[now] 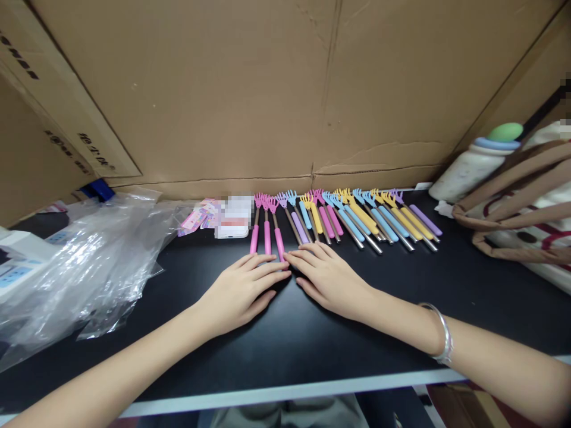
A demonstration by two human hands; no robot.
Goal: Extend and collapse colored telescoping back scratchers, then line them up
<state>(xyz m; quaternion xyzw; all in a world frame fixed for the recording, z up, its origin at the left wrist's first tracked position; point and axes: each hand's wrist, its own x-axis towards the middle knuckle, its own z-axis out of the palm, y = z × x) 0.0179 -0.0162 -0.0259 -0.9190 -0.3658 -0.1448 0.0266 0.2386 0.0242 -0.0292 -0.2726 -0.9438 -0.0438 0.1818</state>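
My left hand [241, 291] rests on the black table with its fingers stretched out. Its fingertips lie at the lower ends of three pink back scratchers [267, 232] set side by side. My right hand [334, 280] is stretched out too, its fingertips close to those of my left hand. Just beyond it lie the tips of a purple back scratcher [298, 226] and its neighbours. Further right, a row of blue, yellow, pink and purple back scratchers [388, 221] lies with claws toward the cardboard. Neither hand appears to grip anything.
Clear plastic bags [98, 255] are heaped on the left, partly over a white device [22, 258]. Pink cards [198, 215] lie near a white box [234, 229]. A bottle [473, 169] and a bag [535, 208] stand right. Cardboard [232, 89] walls the back.
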